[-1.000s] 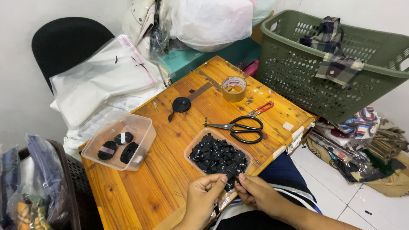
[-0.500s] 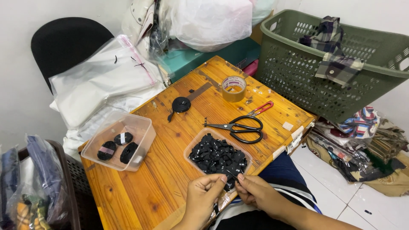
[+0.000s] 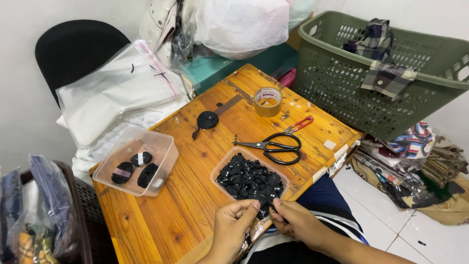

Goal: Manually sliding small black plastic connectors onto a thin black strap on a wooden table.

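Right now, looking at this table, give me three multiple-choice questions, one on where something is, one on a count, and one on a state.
1. Where do the black scissors lie?
A. in the green basket
B. on the wooden table beyond the tub of black pieces
C. on the floor

2. How many dark rolls lie in the clear box at the left?
A. three
B. one
C. six

3. What are the left hand and right hand doing?
A. resting flat on the table
B. lifting the tape roll
C. pinching a small black piece between them

Answers:
1 B, they lie on the wooden table just past the tub of black pieces.
2 A, three rolls show inside.
3 C, the fingertips of both meet on a small black piece at the tub's near edge.
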